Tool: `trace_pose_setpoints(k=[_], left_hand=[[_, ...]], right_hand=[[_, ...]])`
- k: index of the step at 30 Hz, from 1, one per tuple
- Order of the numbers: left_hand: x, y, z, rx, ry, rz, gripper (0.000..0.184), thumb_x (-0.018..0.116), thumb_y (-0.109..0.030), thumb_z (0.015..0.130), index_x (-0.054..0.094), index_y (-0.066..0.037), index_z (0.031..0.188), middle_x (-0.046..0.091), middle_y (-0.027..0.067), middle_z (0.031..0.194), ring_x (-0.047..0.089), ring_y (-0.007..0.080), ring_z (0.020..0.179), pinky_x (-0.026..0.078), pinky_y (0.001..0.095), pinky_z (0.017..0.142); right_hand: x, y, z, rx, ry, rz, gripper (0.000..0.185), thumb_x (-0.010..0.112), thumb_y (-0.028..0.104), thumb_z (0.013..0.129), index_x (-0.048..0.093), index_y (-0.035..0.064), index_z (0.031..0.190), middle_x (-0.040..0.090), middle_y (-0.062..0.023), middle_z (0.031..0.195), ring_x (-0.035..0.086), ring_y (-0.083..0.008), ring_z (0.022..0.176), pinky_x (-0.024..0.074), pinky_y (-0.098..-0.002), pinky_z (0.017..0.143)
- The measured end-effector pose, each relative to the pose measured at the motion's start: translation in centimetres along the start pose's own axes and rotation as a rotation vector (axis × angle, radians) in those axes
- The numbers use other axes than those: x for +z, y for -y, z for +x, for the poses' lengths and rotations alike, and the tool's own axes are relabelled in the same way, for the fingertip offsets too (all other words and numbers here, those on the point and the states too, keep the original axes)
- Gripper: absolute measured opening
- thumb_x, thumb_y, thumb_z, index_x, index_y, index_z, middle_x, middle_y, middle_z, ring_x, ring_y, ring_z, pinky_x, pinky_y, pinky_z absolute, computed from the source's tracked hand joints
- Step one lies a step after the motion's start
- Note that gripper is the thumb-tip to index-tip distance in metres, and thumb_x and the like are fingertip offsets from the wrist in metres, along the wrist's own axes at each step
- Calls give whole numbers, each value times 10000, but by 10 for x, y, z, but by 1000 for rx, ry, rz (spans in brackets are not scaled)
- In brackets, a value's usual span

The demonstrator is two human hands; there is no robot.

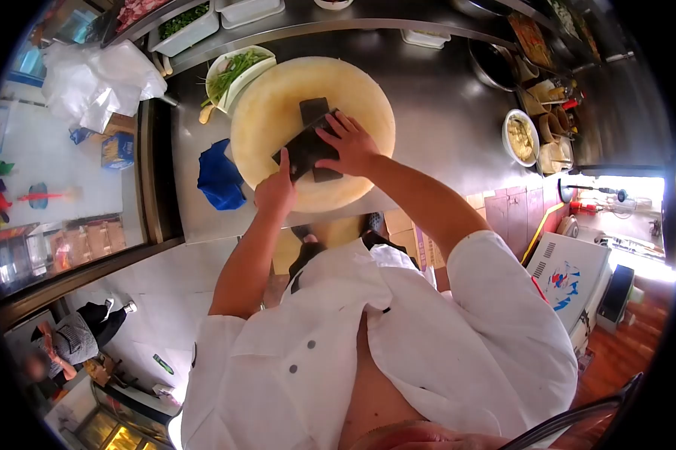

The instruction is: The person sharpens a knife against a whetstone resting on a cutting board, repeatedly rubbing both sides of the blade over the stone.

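Note:
A dark, flat, broad piece like a cleaver blade lies slanted across a narrower dark block on the round, pale chopping board. My left hand is closed at the lower left corner of the broad piece, its index finger stretched along the edge; any handle inside is hidden. On the right side of that piece rests my right hand, with its fingers spread and the thumb apart. The narrower block shows above and below the broad piece.
Left of the board are a white container of green stalks and a blue cloth. A bowl of pale food stands right on the steel counter. Another person is at the far lower left.

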State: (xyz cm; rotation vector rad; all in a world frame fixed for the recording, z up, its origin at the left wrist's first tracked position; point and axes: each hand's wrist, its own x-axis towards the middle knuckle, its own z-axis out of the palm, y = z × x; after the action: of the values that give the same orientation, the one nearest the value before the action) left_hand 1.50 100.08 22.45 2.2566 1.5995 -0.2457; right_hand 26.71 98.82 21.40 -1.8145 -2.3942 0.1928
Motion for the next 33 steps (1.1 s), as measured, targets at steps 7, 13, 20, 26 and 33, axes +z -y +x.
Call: trace_pose_setpoints(k=[7, 13, 20, 26, 33], left_hand=[[46, 16, -97, 110, -167, -35, 977, 710, -213, 900, 151, -173, 1700, 712, 187, 727, 703, 407, 637, 525, 522, 565], [-11, -3, -10, -15, 86, 7, 858, 611, -268, 974, 148, -221, 1695, 763, 167, 884, 740, 410, 786, 578, 542, 711], [16, 0, -49, 60, -41, -50, 857, 653, -279, 945, 225, -232, 1685, 720, 149, 735, 715, 394, 666, 552, 542, 619], [16, 10, -33, 80, -51, -58, 817, 628, -310, 970, 233, -244, 1683, 722, 168, 747, 712, 406, 666, 550, 567, 615], [-5, 5, 20, 152, -106, -28, 830, 671, -236, 914, 305, -249, 1659, 744, 155, 797, 716, 400, 684, 566, 545, 653]], right_hand=[[-6, 59, -76, 5, 121, 78, 874, 525, 779, 929, 506, 194, 1578, 328, -182, 1698, 254, -397, 1577, 177, -491, 1302], [-1, 6, -6, 35, 42, 2, 896, 534, 774, 923, 470, 184, 1593, 321, -166, 1701, 240, -371, 1590, 186, -495, 1295], [2, 24, -45, 50, 35, 48, 873, 569, 742, 921, 503, 161, 1570, 347, -194, 1682, 251, -393, 1583, 200, -504, 1295], [-5, 28, -35, 87, 41, 59, 895, 534, 777, 919, 502, 166, 1573, 335, -204, 1687, 235, -407, 1587, 191, -496, 1297], [-8, 0, -5, 169, 70, -7, 923, 543, 774, 916, 444, 173, 1608, 315, -197, 1701, 213, -390, 1600, 202, -483, 1296]])
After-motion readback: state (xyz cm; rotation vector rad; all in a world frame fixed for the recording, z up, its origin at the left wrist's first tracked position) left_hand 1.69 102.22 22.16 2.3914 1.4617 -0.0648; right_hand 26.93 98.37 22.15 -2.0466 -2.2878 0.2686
